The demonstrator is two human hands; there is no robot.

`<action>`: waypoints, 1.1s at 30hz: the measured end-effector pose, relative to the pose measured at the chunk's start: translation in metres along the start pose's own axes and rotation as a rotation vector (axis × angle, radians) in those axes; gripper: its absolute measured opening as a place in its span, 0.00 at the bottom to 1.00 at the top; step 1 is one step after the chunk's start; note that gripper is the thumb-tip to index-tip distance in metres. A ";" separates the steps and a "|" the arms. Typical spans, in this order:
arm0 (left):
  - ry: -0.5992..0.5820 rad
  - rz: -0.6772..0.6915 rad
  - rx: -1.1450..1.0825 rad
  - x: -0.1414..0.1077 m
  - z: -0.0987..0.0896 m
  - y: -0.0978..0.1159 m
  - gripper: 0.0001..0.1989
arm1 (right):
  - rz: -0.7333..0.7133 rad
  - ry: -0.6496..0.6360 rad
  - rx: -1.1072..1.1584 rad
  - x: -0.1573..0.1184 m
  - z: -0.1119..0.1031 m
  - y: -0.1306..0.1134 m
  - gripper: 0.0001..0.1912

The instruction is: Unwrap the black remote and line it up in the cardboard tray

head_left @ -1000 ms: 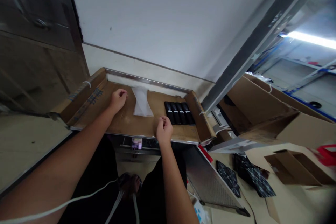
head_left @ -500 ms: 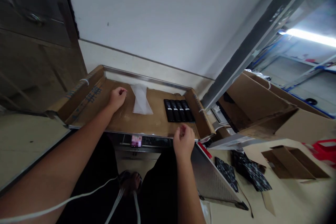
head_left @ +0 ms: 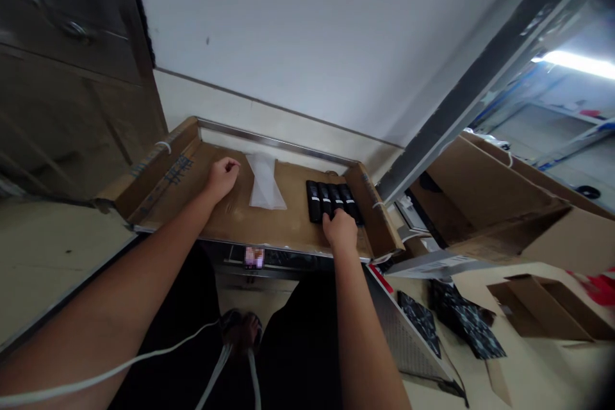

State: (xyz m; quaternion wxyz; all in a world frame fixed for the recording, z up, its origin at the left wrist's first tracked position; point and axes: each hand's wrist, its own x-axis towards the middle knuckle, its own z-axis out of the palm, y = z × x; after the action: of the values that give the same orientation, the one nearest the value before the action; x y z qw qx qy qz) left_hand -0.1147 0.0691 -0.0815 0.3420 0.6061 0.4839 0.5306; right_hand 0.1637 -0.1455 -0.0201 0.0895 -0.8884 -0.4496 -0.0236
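Observation:
Several slim black items point(head_left: 314, 202) with white label bands lie side by side in the right part of a shallow cardboard-lined tray point(head_left: 230, 214); their exact kind is unclear. My right hand point(head_left: 342, 230) is over their near ends, apparently touching the ones toward the right. Its fingertips merge with the dark surfaces, so its grip cannot be made out. My left hand point(head_left: 223, 179) rests over the left half of the tray with fingers curled and nothing visible in them. Between the hands, a translucent whitish plastic bag point(head_left: 266, 186) lies flat, nearer my left hand.
Folded cardboard walls point(head_left: 379, 211) bound the tray at both sides. A white wall point(head_left: 288, 45) rises behind it. To the right stand a large open carton point(head_left: 485, 186) and a smaller carton point(head_left: 548, 307), with black patterned packets point(head_left: 468, 320) on the floor.
My right hand has moved forward from the tray's near edge onto the near ends of the black items. My left hand stays curled in about the same place. The view has shifted slightly.

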 end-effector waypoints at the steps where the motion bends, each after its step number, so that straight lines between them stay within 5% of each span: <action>1: -0.003 -0.004 0.001 0.000 0.000 -0.001 0.07 | 0.019 -0.029 -0.009 0.003 -0.003 -0.003 0.17; 8: 0.021 0.011 -0.008 -0.002 -0.003 0.015 0.06 | 0.111 -0.149 -0.006 0.017 -0.014 -0.016 0.22; 12: 0.103 0.257 0.010 -0.079 -0.020 0.047 0.07 | 0.140 -0.115 0.047 0.006 -0.002 -0.010 0.23; 14: -0.098 0.406 0.036 -0.140 -0.025 0.048 0.07 | 0.130 -0.002 0.068 -0.002 0.009 -0.006 0.22; 16: -0.463 0.534 0.085 -0.193 -0.020 0.033 0.11 | 0.114 0.119 0.091 -0.009 0.018 -0.002 0.22; 18: -0.775 0.473 0.224 -0.226 -0.006 0.006 0.12 | 0.106 0.187 0.124 -0.014 0.023 0.001 0.22; 19: -0.833 0.360 0.318 -0.234 0.003 -0.010 0.13 | 0.104 0.204 0.138 -0.015 0.025 0.001 0.22; 22: -0.861 0.107 0.509 -0.232 0.024 -0.057 0.15 | 0.099 0.224 0.171 -0.015 0.025 0.003 0.20; 25: -0.893 0.060 0.660 -0.224 0.032 -0.086 0.18 | 0.097 0.248 0.196 -0.015 0.025 0.004 0.18; 33: -0.796 0.038 0.763 -0.231 0.034 -0.098 0.18 | 0.092 0.298 0.246 -0.015 0.030 0.006 0.18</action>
State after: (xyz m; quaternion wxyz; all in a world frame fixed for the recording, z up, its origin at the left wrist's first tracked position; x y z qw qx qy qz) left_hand -0.0964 -0.1176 -0.2512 0.2449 0.8494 0.4644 0.0535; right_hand 0.1589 -0.1555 -0.0522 0.2640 -0.8771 -0.3897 -0.0958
